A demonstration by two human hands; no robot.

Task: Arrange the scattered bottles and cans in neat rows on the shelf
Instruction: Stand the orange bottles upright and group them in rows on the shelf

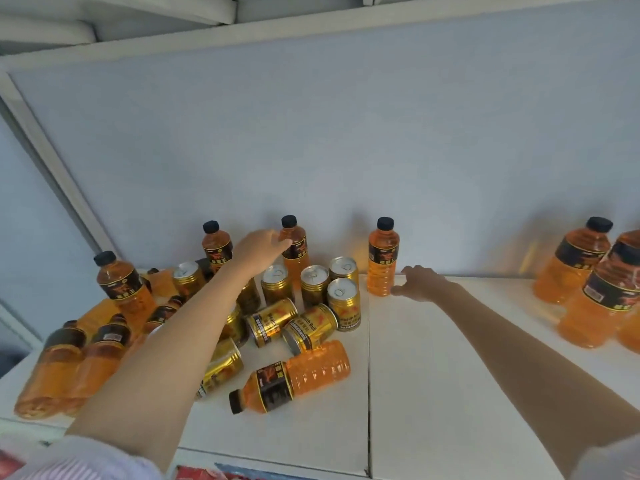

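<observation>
I judge the step in hand to be pulling upright bottles into a back row along the wall, and to do it well I would take each one low on its body rather than at the cap, slide it rather than lift it, and keep my forearm clear of the standing cans at centre frame, which would topple easily. My left hand is at the middle bottle just above centre; the fingers are curled onto its shoulder, touching it, but I cannot tell whether they close fully around it. My right hand sits low, right of centre, beside the base of the right bottle; the thumb touches or nearly touches it, the fingers half open, holding nothing. Most of the stock is a heap at centre left of the shelf: a lying bottle at lower centre, tipped cans, and fallen bottles at far left. A separate bottle group stands at the right edge.
</observation>
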